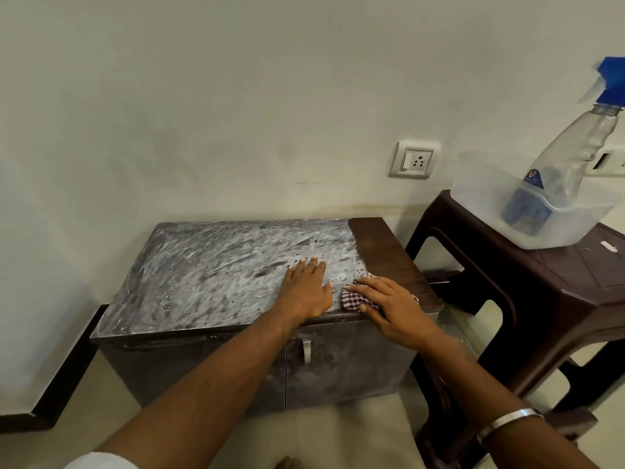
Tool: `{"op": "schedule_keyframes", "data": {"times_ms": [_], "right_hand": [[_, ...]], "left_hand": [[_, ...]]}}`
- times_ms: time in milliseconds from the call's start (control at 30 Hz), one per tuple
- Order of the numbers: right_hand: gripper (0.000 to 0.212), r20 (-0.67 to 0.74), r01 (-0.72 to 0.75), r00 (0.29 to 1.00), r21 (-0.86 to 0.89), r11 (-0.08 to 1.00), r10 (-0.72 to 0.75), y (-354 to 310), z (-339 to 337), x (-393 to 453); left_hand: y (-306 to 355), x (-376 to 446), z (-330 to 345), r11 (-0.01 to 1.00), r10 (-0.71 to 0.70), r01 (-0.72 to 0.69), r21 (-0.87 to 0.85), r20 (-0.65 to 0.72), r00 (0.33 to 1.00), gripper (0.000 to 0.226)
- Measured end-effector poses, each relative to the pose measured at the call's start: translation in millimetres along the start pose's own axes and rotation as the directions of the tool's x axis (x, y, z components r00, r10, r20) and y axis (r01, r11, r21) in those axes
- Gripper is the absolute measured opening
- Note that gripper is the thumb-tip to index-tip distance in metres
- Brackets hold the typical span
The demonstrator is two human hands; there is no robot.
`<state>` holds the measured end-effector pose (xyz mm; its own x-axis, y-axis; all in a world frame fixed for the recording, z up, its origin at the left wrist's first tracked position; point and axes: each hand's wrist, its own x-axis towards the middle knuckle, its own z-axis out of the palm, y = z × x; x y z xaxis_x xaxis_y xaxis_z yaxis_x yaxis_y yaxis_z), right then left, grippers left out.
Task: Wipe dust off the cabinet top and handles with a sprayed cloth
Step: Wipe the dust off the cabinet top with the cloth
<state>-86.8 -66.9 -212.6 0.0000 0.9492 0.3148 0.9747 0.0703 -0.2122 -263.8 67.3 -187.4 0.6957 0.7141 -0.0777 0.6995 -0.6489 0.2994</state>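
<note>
Dust still coats most of the cabinet top (216,275), and we judge the job barely begun. From the cloth, a clean dark strip of wood runs along the right edge toward 12 o'clock; everything toward 9 o'clock stays grey-white and streaked.

We see the checked cloth (355,297) lying flat at the front right of the top, right where dusty surface meets clean. Our right hand (389,302) presses down on it with fingers spread and straight, not gripping. Our left hand (307,289) rests just beside it at 9 o'clock, palm flat on the dusty part, fingers straight, holding nothing; we take it to be bracing.

Below the hands, at 6 o'clock, one metal handle (306,350) hangs on the cabinet front, and the doors around it look dull and smeared. We judge the handles not yet wiped; we cannot see a second one.

Off at 2 o'clock, well apart from the cabinet, a spray bottle (571,164) with a blue trigger leans in a clear plastic tub (490,204) on a dark brown stool (575,282). A wall socket (414,159) sits on the pale wall at 12 o'clock.

What remains, by our reading: nearly the whole top, then the handles.
</note>
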Motion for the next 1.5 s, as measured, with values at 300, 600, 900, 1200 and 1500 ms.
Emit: {"op": "schedule_keyframes", "data": {"times_ms": [300, 600, 900, 1200, 1500], "right_hand": [[0.042, 0.06, -0.096, 0.993, -0.009, 0.995, 0.097, 14, -9, 9], [0.049, 0.075, -0.026, 0.997, 0.012, 1.0, 0.025, 13, -3, 9], [0.043, 0.064, -0.062, 0.996, -0.007, 0.998, 0.062, 1, 4, 24], [0.041, 0.058, -0.128, 0.99, 0.008, 0.992, 0.127, 13, 4, 36], [0.041, 0.077, -0.07, 0.995, 0.031, 0.997, 0.068, 16, -2, 27]], "left_hand": [[-5, -3, -3, 1.0, 0.009, -0.009, 0.001, 0.008, 1.0, 0.062], [-9, 3, -5, 1.0, -0.004, 0.004, 0.003, 0.0, 1.0, 0.062], [-13, 3, -2, 1.0, -0.011, 0.011, 0.003, 0.004, 1.0, 0.062], [-23, 4, -3, 1.0, -0.01, 0.01, 0.008, -0.008, 1.0, 0.061], [-22, 7, -1, 1.0, -0.013, 0.013, -0.004, 0.004, 1.0, 0.062]]}}
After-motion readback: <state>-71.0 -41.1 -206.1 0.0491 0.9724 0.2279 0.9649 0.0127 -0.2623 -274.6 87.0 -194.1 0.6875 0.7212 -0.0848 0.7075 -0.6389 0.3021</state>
